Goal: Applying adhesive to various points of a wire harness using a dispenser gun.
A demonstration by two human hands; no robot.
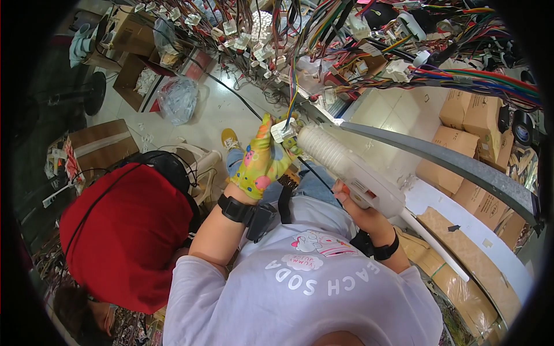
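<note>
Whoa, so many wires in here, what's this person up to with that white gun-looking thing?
The person's left hand, in a yellow patterned glove, holds a small white connector at the end of a bundle of coloured wires. The bare right hand grips a white glue gun, its nozzle right at that connector. Many more wire harnesses hang above. Someone in a red top bends over at the left.

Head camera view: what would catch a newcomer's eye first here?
At centre, the left hand, in a bright patterned glove, holds a small white connector against the nozzle of a big white glue gun gripped by the bare right hand. A mass of coloured wires hangs across the top; a person in red sits lower left.
</note>
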